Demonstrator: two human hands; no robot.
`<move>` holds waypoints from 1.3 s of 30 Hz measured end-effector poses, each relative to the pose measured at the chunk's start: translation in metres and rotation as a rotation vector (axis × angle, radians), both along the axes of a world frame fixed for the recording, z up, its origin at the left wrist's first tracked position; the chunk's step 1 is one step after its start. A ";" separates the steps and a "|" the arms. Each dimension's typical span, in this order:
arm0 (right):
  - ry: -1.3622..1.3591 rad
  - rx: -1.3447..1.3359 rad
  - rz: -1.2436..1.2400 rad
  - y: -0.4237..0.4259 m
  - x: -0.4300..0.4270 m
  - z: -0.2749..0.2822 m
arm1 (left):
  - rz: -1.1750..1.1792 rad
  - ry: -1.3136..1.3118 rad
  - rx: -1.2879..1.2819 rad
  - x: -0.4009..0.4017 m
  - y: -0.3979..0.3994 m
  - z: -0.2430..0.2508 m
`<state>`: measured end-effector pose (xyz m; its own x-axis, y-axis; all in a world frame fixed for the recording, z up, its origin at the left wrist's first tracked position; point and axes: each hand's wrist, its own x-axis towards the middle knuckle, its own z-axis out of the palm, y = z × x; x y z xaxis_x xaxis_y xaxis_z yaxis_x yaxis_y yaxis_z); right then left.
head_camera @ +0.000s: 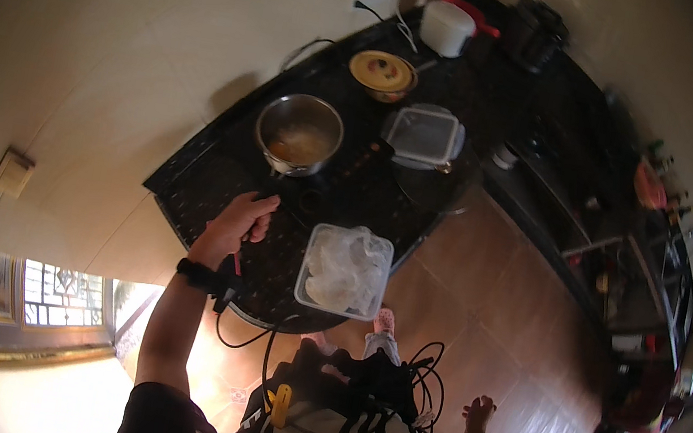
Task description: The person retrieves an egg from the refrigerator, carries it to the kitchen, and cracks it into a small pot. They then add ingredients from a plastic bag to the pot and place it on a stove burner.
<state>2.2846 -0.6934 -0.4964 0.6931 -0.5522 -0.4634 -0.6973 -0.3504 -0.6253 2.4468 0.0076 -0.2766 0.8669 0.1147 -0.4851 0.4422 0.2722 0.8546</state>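
My left hand [244,217] is closed around the dark handle of a steel saucepan [299,134], mostly covering the handle. Cloudy, brownish contents with an orange patch lie in the bottom of the pan. In front of me, by the rounded counter end, a clear plastic container [304,271] holds a crumpled translucent plastic bag [348,268] with something pale in it. My right hand [479,414] hangs low at my side over the floor, fingers loosely bent and apart, with nothing visible in it.
Right of the pan are a translucent plastic lid [424,135] and a dark pan [429,185]. Behind stand an enamel pot with a yellow lid [381,71], a white appliance [447,28] and a dark cooker [536,36]. The black counter [210,174] turns right; cables hang at my waist.
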 end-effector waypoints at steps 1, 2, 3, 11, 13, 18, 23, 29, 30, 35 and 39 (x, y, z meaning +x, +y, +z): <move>0.011 -0.001 -0.028 -0.005 -0.013 -0.002 | -0.018 0.009 0.124 -0.003 -0.003 0.010; 0.019 -0.031 0.057 -0.009 -0.019 -0.008 | -0.012 0.004 0.078 -0.007 -0.007 0.024; 0.020 -0.065 0.129 -0.020 -0.031 -0.016 | -0.019 -0.007 0.026 -0.011 -0.017 0.043; 0.547 -0.985 1.149 -0.071 -0.051 -0.062 | -0.130 -0.057 0.231 -0.056 -0.126 0.136; 0.261 -0.722 0.936 -0.042 -0.021 0.003 | -0.123 -0.068 0.163 -0.080 -0.155 0.157; -0.078 -0.444 0.192 -0.143 -0.063 -0.009 | -0.199 0.000 -0.049 -0.063 -0.269 0.136; -0.099 -0.264 0.206 -0.249 -0.071 0.002 | -0.290 0.095 -0.109 -0.036 -0.400 0.137; -0.162 -0.215 0.149 -0.315 -0.031 0.030 | -0.414 0.133 -0.022 0.016 -0.517 0.146; -0.206 -0.104 0.082 -0.322 -0.025 0.029 | -0.432 0.142 -0.011 0.026 -0.531 0.146; -0.022 -0.330 0.130 -0.347 0.001 -0.005 | -0.605 0.196 -0.136 0.109 -0.594 0.123; 0.128 -0.360 0.133 -0.375 0.008 0.012 | -0.817 0.162 -0.195 0.193 -0.652 0.101</move>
